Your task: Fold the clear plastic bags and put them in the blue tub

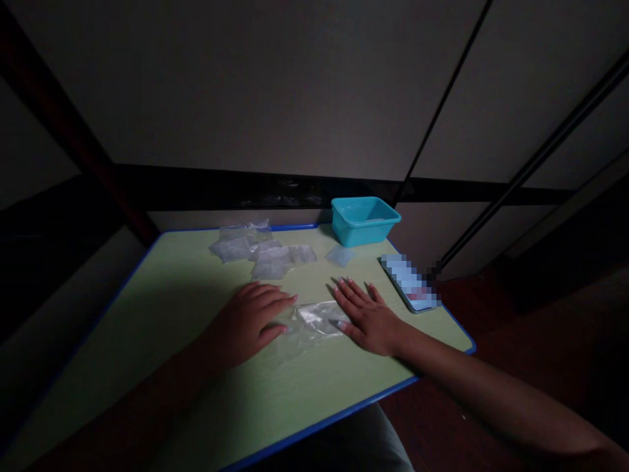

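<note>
While the clear plastic bag (319,319) lay just below centre in the head view, creasing was a risk.
Left hand (251,322) and right hand (371,321) had fingers outstretched, gripping nothing; a dragged palm could have wrinkled the thin bag.

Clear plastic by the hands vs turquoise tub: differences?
The clear plastic is see-through; the turquoise tub is solid-coloured. The plastic lies creased and flattened; the tub stands upright. The right hand touches the plastic; neither hand touches the tub. Both are on the table.
</note>
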Demonstrator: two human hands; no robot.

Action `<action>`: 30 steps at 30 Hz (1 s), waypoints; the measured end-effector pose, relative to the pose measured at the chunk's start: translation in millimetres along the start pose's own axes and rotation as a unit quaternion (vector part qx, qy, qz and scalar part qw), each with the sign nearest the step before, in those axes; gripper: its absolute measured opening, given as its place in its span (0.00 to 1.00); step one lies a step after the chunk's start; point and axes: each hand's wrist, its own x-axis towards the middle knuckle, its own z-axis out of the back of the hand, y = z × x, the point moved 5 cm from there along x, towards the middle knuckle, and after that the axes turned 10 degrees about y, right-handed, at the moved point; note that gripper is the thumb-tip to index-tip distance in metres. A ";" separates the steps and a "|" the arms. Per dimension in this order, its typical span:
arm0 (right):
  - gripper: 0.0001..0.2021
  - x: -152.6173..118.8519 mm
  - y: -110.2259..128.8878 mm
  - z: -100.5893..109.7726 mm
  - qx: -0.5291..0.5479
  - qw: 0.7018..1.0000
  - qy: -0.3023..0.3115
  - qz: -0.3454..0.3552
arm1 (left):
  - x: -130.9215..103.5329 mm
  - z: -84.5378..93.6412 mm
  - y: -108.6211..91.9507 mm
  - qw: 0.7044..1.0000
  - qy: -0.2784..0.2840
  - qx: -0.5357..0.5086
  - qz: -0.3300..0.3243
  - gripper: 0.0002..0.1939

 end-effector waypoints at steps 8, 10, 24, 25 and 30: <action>0.33 -6.8 -8.1 3.0 -0.036 0.999 -0.014 0.019 | 0.7 -1.4 18.2 0.991 -0.040 -0.101 0.073 0.18; 0.33 -4.9 -5.2 5.0 -0.033 0.999 -0.020 0.015 | 2.0 -1.4 18.2 0.990 -0.042 -0.113 0.070 0.13; 0.31 21.4 25.0 7.8 0.002 0.997 -0.006 0.075 | 2.8 1.2 16.5 0.985 -0.005 -0.157 0.068 0.04; 0.31 20.8 25.1 8.4 0.001 0.997 -0.006 0.075 | 2.6 0.8 17.7 0.985 0.002 -0.160 0.064 0.04; 0.29 19.8 26.0 10.3 0.007 0.997 -0.004 0.080 | 1.0 0.7 21.2 0.984 0.050 -0.168 0.027 0.06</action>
